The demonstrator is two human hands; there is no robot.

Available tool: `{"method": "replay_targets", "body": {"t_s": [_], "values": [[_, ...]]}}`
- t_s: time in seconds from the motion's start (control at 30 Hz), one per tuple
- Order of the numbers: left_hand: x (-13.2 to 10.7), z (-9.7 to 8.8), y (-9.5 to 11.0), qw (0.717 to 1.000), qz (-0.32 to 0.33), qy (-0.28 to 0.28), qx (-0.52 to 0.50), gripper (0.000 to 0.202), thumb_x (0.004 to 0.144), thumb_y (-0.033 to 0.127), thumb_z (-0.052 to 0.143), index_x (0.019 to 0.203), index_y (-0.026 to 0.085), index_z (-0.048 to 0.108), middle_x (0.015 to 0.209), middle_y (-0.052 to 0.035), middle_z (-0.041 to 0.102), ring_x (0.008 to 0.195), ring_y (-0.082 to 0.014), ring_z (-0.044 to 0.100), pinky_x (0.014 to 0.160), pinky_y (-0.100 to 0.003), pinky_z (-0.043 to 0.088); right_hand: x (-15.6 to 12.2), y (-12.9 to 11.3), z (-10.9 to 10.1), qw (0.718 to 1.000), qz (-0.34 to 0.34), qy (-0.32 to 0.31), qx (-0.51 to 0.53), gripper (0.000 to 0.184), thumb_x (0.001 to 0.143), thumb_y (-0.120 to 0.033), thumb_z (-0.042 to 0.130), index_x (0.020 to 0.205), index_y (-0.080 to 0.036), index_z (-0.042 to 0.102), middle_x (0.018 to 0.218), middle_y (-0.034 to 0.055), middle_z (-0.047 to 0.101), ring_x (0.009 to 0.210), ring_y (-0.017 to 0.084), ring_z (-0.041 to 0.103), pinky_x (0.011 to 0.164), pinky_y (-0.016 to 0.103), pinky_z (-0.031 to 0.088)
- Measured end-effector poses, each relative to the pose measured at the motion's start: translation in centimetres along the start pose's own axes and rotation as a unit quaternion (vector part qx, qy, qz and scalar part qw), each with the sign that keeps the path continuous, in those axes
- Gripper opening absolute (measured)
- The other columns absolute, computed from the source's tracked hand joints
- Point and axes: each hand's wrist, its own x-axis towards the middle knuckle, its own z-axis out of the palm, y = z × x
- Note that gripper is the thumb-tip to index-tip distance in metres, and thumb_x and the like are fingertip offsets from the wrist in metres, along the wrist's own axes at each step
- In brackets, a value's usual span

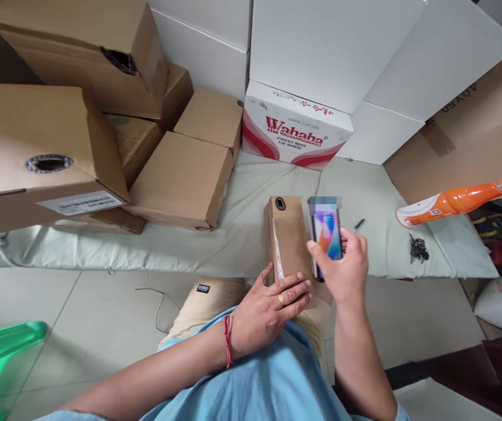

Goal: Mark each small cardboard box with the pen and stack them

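Observation:
A narrow brown cardboard box with a hole near its far end and a torn white label lies at the table's front edge, its near end over my lap. My left hand rests on that near end, fingers laid flat over the top. Just right of the box, my right hand grips a smartphone between thumb and fingers, its colourful screen facing up. A dark edge shows beneath the phone's left side; I cannot tell what it belongs to. Beyond the phone lies a dark pen.
Several brown cartons are stacked at left. A red-and-white water carton stands against the white wall panels. At right are an orange bottle, keys and a large carton. A green plastic stool is lower left.

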Motion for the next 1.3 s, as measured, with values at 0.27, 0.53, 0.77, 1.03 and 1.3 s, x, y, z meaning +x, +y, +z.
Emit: {"method": "replay_targets", "body": {"t_s": [0.27,0.53,0.77,1.03,1.3], "values": [[-0.4,0.4,-0.1,0.999,-0.005,-0.023,-0.025,0.059,0.102,0.006,0.053,0.159,0.022,0.058,0.162,-0.0113,0.065,0.16,-0.0262,0.05,0.142,-0.065,0.014,1.7,8.1,2.5,0.968,0.152,-0.117,-0.162,0.071,0.075,-0.063,0.085,0.12,-0.01,0.075,0.12,0.0262,0.07,0.119,0.043,0.065,0.106,0.052,0.052],[-1.5,-0.4,0.6,0.979,-0.147,0.131,-0.053,0.078,0.097,0.003,0.061,0.168,0.031,0.046,0.175,-0.0193,0.041,0.169,-0.0404,0.033,0.125,-0.063,0.053,0.4,6.9,6.1,0.957,0.087,-0.204,-0.184,0.069,0.089,-0.058,0.077,0.137,-0.01,0.069,0.133,0.0263,0.065,0.128,0.043,0.062,0.104,0.054,0.053],[-3.7,-0.6,-0.5,0.944,-0.277,0.119,-0.134,0.085,0.104,0.028,0.068,0.176,0.029,0.023,0.167,-0.0226,0.05,0.157,-0.0379,0.054,0.112,-0.052,0.065,-4.5,7.0,2.0,0.941,-0.223,-0.228,0.112,0.08,0.1,-0.032,0.065,0.173,-0.026,0.033,0.168,0.018,0.05,0.158,0.036,0.048,0.127,0.06,0.048],[-1.7,0.1,-0.7,0.98,-0.127,0.038,-0.148,0.093,0.096,0.012,0.061,0.179,0.025,0.022,0.176,-0.0187,0.045,0.165,-0.0344,0.044,0.129,-0.057,0.052,-10.1,5.1,2.2,0.976,-0.097,-0.051,0.19,0.114,0.093,-0.064,0.081,0.177,-0.024,0.015,0.169,0.0269,0.047,0.154,0.039,0.057,0.117,0.062,0.058],[-1.9,1.4,-1.2,0.988,-0.121,0.02,-0.097,0.053,0.1,0.009,0.057,0.153,0.016,0.061,0.165,-0.0185,0.059,0.161,-0.0316,0.05,0.125,-0.053,0.057,-7.6,6.6,1.3,0.942,0.146,-0.053,0.297,0.085,0.083,-0.052,0.082,0.155,-0.019,0.051,0.144,0.0213,0.069,0.128,0.037,0.072,0.102,0.055,0.064]]}}
